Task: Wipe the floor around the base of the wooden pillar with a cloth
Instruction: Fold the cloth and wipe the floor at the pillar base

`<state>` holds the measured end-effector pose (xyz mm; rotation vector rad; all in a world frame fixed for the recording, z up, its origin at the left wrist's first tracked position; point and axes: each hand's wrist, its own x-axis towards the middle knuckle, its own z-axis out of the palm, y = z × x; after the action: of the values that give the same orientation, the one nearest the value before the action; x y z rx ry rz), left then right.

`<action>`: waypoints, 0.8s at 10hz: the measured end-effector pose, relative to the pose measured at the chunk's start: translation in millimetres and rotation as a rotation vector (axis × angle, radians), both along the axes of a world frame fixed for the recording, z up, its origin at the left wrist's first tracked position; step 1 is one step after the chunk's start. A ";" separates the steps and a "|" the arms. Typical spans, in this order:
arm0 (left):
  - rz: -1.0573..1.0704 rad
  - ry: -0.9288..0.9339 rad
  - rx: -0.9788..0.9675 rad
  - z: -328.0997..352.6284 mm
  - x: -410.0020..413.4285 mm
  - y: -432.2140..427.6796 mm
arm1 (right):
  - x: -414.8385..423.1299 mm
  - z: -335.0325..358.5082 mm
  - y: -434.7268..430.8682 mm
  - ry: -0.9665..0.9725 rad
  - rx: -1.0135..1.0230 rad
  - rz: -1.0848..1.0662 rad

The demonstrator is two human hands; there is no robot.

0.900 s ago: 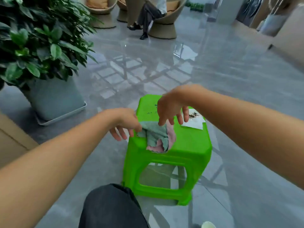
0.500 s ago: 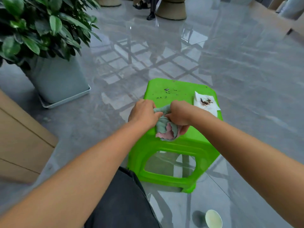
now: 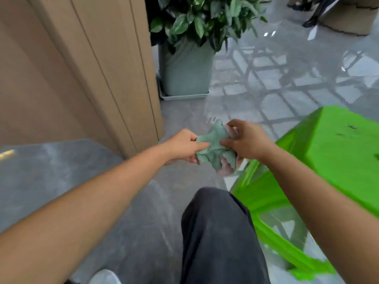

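Nearest, a knee (image 3: 219, 232) in dark trousers rises at the bottom centre, with a pale shoe (image 3: 104, 277) at the lower edge. Beyond it both hands grip the crumpled green cloth (image 3: 215, 148) in the air above the grey floor (image 3: 51, 171): the left hand (image 3: 182, 146) pinches its left edge, the right hand (image 3: 246, 142) clutches its right side. The cloth hangs between the pillar (image 3: 82, 68) at left and the green stool (image 3: 328, 152) at right, touching neither. Farther back, just beside the pillar, stands a plant (image 3: 201, 19) in a grey pot (image 3: 186, 72).
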<state>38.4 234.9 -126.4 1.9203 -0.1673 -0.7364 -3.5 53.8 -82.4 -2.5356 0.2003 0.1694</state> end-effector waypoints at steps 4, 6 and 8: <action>0.393 0.487 0.054 -262.9 33.4 176.3 | 94.7 -263.7 208.3 0.514 -0.075 0.282; 0.838 0.408 -0.415 -351.4 59.1 165.9 | 134.9 -358.5 201.6 0.094 0.071 0.059; -0.027 -0.256 0.106 -367.3 81.5 192.2 | 154.0 -384.8 215.7 -0.263 0.107 -0.084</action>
<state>119.9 427.1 -493.8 2.1140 -0.3183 -0.5240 150.5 269.5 -467.2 -2.4080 0.1871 -0.1808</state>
